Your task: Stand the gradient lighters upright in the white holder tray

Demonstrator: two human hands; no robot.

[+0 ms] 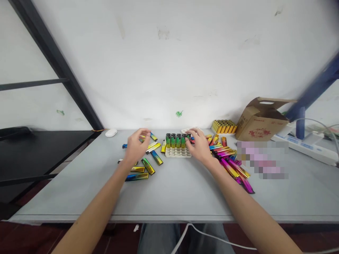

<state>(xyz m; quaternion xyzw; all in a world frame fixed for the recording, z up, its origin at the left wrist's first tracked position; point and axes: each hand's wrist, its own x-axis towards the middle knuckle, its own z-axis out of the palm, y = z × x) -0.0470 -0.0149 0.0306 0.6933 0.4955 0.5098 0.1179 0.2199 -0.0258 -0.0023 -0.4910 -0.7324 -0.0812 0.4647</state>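
Observation:
A white slotted tray (178,152) sits mid-table with a row of green-yellow lighters (176,140) standing upright along its far side. My right hand (199,147) is at the tray's right end, its fingertips pinching the rightmost upright lighter (188,137). My left hand (136,147) hovers over the loose multicoloured lighters (148,165) lying flat to the left of the tray. Its thumb and fingers are curled round one small lighter (143,138).
A heap of pink and gold lighters (233,167) lies right of the tray. At the back stand a block of yellow lighters (224,126) and an open cardboard box (261,121). A white power strip (307,148) lies far right, a small white oval object (111,132) back left, a black shelf (39,148) beside the grey table (172,190).

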